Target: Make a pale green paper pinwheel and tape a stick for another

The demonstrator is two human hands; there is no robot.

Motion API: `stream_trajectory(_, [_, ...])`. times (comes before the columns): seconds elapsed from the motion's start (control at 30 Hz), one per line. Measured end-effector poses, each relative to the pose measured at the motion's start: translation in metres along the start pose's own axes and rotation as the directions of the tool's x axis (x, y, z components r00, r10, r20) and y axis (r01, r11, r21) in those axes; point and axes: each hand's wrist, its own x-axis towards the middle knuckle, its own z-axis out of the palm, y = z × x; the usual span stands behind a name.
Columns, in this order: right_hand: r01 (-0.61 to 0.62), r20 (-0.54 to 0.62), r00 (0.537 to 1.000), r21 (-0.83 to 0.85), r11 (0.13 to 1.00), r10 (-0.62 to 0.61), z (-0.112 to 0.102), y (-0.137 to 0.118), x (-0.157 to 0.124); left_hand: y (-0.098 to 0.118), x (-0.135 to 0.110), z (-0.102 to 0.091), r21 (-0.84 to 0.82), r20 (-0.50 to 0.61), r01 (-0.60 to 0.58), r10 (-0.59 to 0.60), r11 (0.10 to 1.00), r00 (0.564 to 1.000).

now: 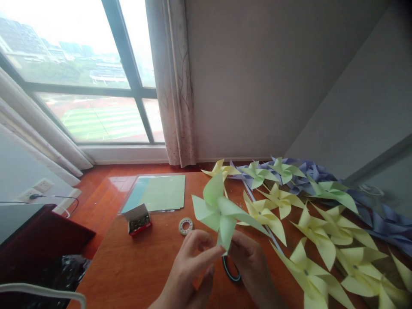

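Observation:
A light green paper pinwheel point(220, 212) is held up above the table, its blades facing me. My left hand point(193, 266) is closed at its lower blade, with one fingertip on the paper's lower edge. Close behind the same blade, my right hand point(252, 262) has its fingers curled around the pinwheel's lower back; the blade hides its fingertips and whatever stick they may grip. Below the pinwheel, between the hands, lies a dark loop point(231, 271) that looks like a scissors handle, partly covered by my right hand.
Left of the hands are a tape roll point(186, 225), an open box point(139, 219) of small metal pieces and green and blue paper sheets point(164, 192). Several yellow pinwheels point(305, 271), green pinwheels point(286, 170) and purple pinwheels point(313, 171) crowd the right. A white cable point(41, 292) crosses the lower left.

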Motion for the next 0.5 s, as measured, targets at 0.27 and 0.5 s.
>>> stream_trajectory(0.27, [0.052, 0.035, 0.998, -0.083, 0.995, -0.049, 0.002, 0.009, 0.002, 0.013, 0.007, -0.004, 0.005, 0.093, 0.062, -0.062, 0.998, 0.994])
stream_trajectory(0.5, [-0.101, -0.019, 0.995, 0.054, 0.993, 0.103, 0.001, 0.009, 0.002, 0.007, 0.004, -0.003, -0.068, -0.039, 0.155, -0.158, 0.986, 0.987])
